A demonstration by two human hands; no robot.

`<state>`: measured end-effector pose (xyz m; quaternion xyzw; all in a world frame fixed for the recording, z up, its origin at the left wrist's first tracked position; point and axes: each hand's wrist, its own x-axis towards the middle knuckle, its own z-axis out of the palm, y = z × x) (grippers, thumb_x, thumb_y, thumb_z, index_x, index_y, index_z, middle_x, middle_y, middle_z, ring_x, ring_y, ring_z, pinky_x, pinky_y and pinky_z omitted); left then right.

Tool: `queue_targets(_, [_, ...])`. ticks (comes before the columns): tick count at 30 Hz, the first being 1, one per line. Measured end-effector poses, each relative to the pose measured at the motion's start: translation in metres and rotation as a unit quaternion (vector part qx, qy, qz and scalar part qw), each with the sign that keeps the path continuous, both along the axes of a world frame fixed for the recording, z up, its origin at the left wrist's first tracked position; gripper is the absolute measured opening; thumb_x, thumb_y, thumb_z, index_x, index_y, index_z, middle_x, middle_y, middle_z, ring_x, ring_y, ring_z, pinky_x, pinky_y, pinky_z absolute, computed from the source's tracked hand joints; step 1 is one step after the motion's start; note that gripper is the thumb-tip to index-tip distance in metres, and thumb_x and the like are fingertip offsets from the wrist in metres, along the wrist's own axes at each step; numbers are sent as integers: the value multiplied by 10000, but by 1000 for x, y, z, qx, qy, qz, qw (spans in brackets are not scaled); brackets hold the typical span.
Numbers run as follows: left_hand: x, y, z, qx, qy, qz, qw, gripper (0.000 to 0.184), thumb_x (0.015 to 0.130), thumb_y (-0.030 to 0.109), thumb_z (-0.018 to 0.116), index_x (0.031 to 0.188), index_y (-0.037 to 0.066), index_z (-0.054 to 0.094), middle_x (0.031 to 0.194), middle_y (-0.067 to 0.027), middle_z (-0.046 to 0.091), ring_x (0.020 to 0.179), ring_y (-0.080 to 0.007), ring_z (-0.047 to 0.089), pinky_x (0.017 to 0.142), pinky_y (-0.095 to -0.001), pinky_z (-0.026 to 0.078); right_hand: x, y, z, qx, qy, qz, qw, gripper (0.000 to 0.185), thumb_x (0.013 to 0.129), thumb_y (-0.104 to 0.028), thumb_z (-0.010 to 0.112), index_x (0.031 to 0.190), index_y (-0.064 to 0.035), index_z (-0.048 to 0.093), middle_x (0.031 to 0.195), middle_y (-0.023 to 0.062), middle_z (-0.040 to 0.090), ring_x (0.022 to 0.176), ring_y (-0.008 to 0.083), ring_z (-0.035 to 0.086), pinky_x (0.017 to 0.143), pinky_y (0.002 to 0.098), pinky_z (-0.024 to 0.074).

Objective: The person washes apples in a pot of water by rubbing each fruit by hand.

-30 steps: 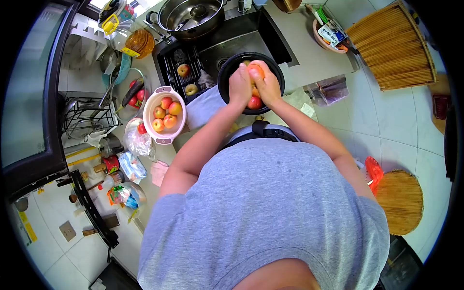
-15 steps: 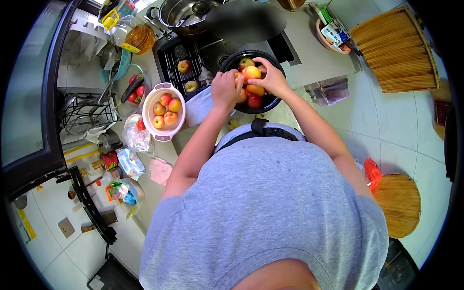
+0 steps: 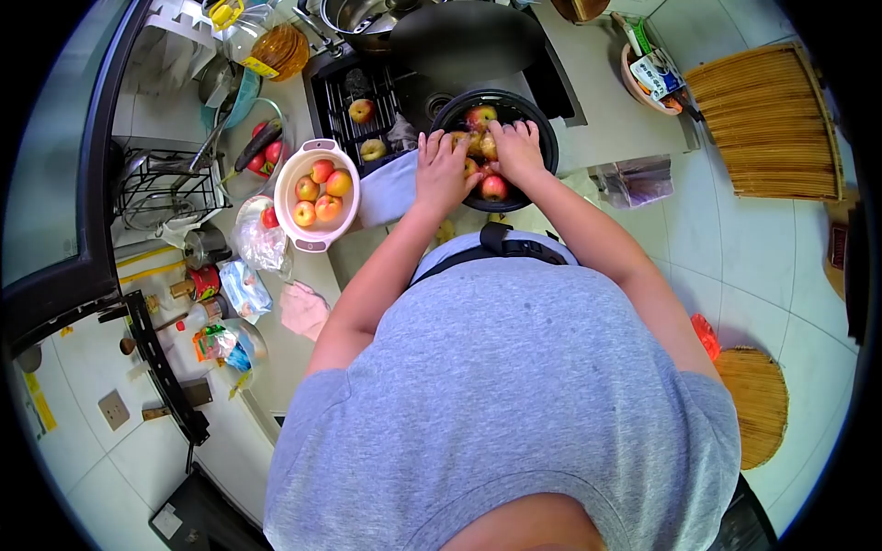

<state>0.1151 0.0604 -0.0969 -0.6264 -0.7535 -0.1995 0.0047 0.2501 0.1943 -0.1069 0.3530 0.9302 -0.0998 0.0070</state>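
Observation:
A round black bowl [image 3: 548,138] holds several red and yellow apples [image 3: 493,188], which look wet. Over its left rim, my left hand [image 3: 445,173] curls its fingers and thumb round an apple at the bowl's left side. From the right, my right hand [image 3: 517,153] reaches in and closes on an apple near the middle. The fingers partly hide both fruits. Left of the bowl stands a pink-and-white colander [image 3: 292,188] with several apples inside.
Behind the bowl is a dark sink with a black rack [image 3: 384,96] carrying two apples. A steel pot [image 3: 354,20] stands farther back. An oil bottle [image 3: 278,50], a glass bowl [image 3: 286,151] and plastic bags [image 3: 260,241] crowd the left counter. A small basket [image 3: 638,78] sits at right.
My right hand has lowered the apple it held above the others into the bowl. My left hand has shifted slightly right and down. The view has tilted a little.

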Motion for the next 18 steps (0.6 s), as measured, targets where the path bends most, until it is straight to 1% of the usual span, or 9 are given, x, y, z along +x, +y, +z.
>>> queue_targets(3, [-2,1,2,-4,-29,1,1000,671,706,365,862,1286,114,635,1326,-121,559,1360,-351,412,1217,-563,224,-1,8,2,-31,31,4,999,774,673,-183,862,1372,-158,530,1234,132,663,1275,347,524,1124,515,302])
queue_targets(5, [4,1,13,36,-87,34,995,666,690,338,873,1275,122,640,1333,-120,555,1352,-353,416,1207,-588,214,2,6,26,-57,164,-14,985,829,644,-152,857,1399,-170,515,1250,144,664,1311,341,510,1123,509,305])
queue_targets(6, [4,2,17,66,-85,23,994,700,674,325,881,1286,107,621,1323,-123,563,1342,-353,424,1191,-604,214,1,8,31,-74,188,-24,979,909,603,-126,861,1430,-193,490,1200,65,694,1312,307,515,1113,503,324])
queue_targets(9, [7,12,21,98,-109,20,989,757,647,333,887,1305,95,598,1286,-121,581,1322,-348,441,1180,-606,220,3,6,49,-158,244,-34,956,905,607,-138,871,1426,-180,489,1224,77,693,1204,353,588,1049,445,439])
queue_targets(10, [7,16,22,110,-96,16,989,766,639,325,878,1302,80,583,1234,-118,601,1289,-346,468,1180,-612,214,3,5,52,-200,245,-46,948,921,614,-103,870,1440,-146,466,1224,103,695,1165,337,630,1029,397,484])
queue_targets(12, [10,14,26,134,-93,27,986,707,649,312,857,1263,77,598,1180,-109,616,1243,-337,500,1186,-613,211,7,16,24,-318,311,-42,894,930,633,11,856,1463,-74,445,1216,134,693,1149,223,656,987,351,533])
queue_targets(13, [10,14,27,144,-95,21,985,683,661,314,847,1253,77,603,1164,-107,621,1225,-332,512,1186,-614,213,7,8,41,-366,335,-65,866,854,701,-19,867,1451,-49,460,1249,144,671,1122,213,666,980,343,539])
queue_targets(15, [10,15,23,155,-107,47,981,677,668,330,841,1253,82,607,1148,-104,623,1211,-325,521,1185,-614,220,3,-2,67,-449,290,-108,838,791,759,-134,890,1421,-15,473,1222,179,687,1118,221,678,978,330,532])
queue_targets(18, [1,9,27,172,-114,64,976,670,677,362,832,1252,94,616,1116,-96,628,1176,-312,539,1179,-615,238,0,-3,57,-448,326,-32,832,741,820,-153,861,1443,-28,480,1291,159,645,1150,208,653,1017,326,507])
